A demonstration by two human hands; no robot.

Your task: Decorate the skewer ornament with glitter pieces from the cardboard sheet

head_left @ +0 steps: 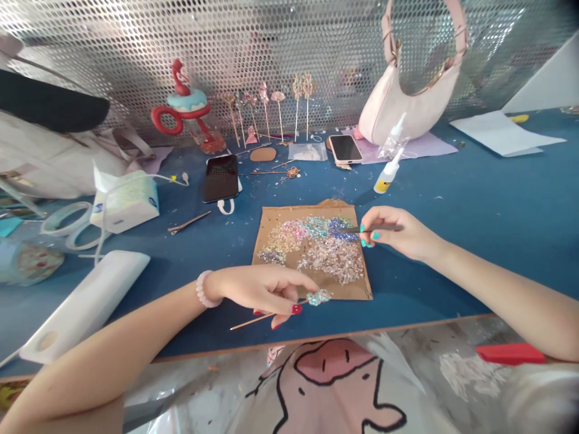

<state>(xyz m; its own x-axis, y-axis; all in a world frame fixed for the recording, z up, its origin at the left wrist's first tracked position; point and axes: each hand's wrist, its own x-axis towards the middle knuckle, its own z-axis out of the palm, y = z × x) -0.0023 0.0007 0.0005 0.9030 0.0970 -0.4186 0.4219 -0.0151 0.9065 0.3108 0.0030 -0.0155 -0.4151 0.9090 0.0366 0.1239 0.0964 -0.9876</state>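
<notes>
One stick (248, 322): held slantwise by the left hand (260, 286) above the near part of the bench (420, 199); its bare end was directed leftward.
Glittering head (319, 297): borne at the stick's right end, over the near edge of the cardboard sheet (271, 215); it was covered with pale blue bits.
Left fingers (298, 278): closed around the stick, the index finger being extended as far as the head; whether the head was touched could not be told.
Right fingers (375, 216): pinched together on a dark slender tool (384, 228), which was held nearly level by the right hand (400, 232).
Tool tip: placed at the deep-blue pieces (340, 226); whether one was gripped could not be told.
Sheet contents: small pieces were grouped by colour, with pale ones (337, 259) spread nearest.
Far side: decorated sticks (297, 90) were stood upright before a perforated panel (335, 36); a white bottle (386, 175) was placed beyond the right hand.
</notes>
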